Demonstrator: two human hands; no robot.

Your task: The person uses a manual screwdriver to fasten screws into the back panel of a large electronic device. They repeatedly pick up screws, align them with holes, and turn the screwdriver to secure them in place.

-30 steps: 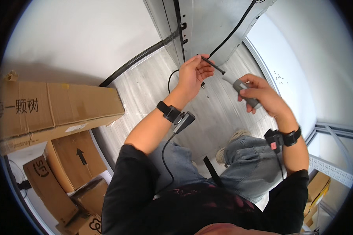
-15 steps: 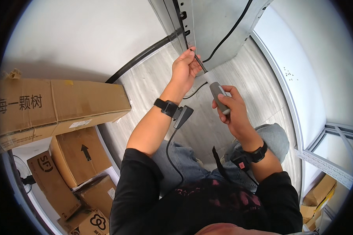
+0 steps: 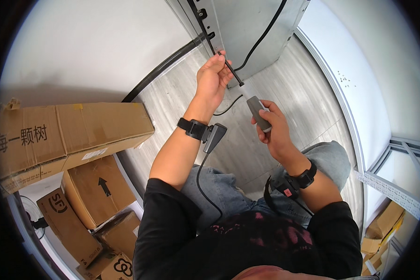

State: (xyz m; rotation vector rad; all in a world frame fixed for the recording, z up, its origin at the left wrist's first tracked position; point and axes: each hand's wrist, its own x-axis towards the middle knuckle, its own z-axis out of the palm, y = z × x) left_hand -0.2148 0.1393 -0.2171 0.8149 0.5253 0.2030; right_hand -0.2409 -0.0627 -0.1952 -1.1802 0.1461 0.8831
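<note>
Grey plank floor, left hand (image 3: 213, 79) grip pinching black cable (image 3: 232, 71) running up-left, right hand (image 3: 274, 127) grip wrapping grey adapter (image 3: 258, 112).

Black long-sleeve top w/ reddish print on chest, sleeves pushed up to elbows, lower centre of frame. Grey-blue jeans below. Left hand (image 3: 213, 79): black wrist strap w/ grey box, black cable trailing down. Right hand (image 3: 276, 128): black strap, small red mark.

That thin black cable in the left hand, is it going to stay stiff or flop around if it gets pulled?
The black cable probably flops: it curves loosely up the grey cabinet. It looks thin, so likely light. The left hand pinches it easily.
</note>
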